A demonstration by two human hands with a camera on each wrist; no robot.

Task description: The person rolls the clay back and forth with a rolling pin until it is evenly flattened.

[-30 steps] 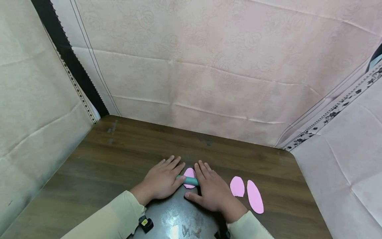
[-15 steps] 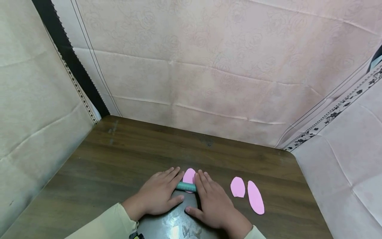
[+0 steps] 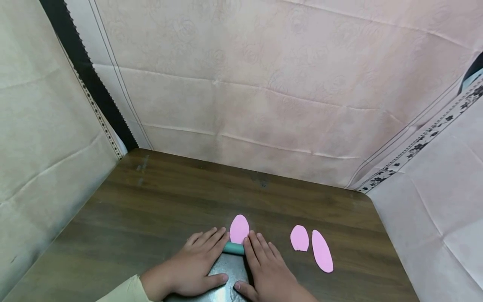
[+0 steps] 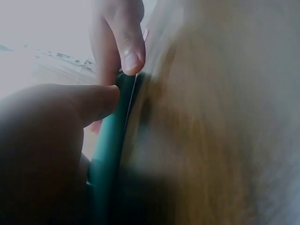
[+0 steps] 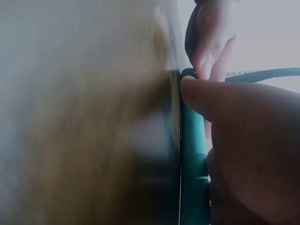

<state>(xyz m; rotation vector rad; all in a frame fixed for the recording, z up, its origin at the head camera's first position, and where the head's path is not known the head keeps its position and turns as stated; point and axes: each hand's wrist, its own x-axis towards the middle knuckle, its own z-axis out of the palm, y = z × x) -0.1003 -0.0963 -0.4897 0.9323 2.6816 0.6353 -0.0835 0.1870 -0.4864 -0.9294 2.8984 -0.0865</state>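
Observation:
A green rolling pin (image 3: pixel 234 248) lies crosswise under both hands, its middle showing between them. My left hand (image 3: pixel 194 265) rests on its left part with the fingers extended forward. On the right part lies my right hand (image 3: pixel 268 268), fingers straight as well. Each thumb points inward, behind the pin. Just beyond the pin is a flat pink oval piece (image 3: pixel 239 228), perhaps dough or clay; its near end meets the pin. Both wrist views show the pin (image 4: pixel 110 145) close up, running beneath the palms and thumbs (image 5: pixel 201 96).
Two more flat pink pieces lie to the right, a shorter one (image 3: pixel 299 238) and a longer one (image 3: pixel 322 251). The brown wooden tabletop (image 3: pixel 170 193) has a shiny grey area (image 3: pixel 228 268) between the hands. Pale patterned cloth (image 3: pixel 245 109) hangs behind and at both sides.
Both hands have drawn back toward the person, and the rolling pin has come with them from across the pink piece to its near end. More of that piece now shows.

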